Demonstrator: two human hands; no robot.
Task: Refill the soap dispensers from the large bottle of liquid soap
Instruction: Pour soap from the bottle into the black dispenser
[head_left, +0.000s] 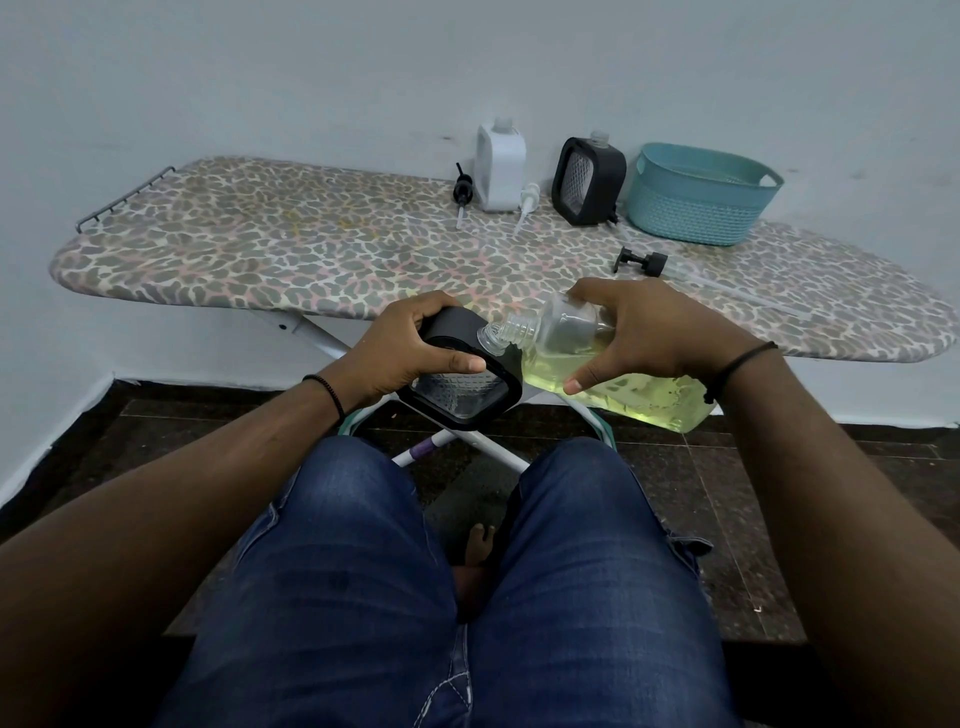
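Note:
My left hand (410, 348) grips a black soap dispenser (462, 384) with a clear window, held in front of the ironing board. My right hand (644, 332) grips the large clear bottle (613, 379) of yellow-green liquid soap, tilted to the left. The bottle's threaded mouth touches the dispenser's clear neck (491, 340). A white dispenser (500, 166) and a second black dispenser (587, 179) stand uncapped at the back of the board. Three pump heads lie loose: a black one (462, 189), a white one (527, 200) and another black one (641, 261).
The ironing board (311, 244) with a leopard-print cover runs across the view against a pale wall. A teal plastic basket (698, 195) sits at its back right. My knees in blue jeans fill the foreground, above a dark tiled floor.

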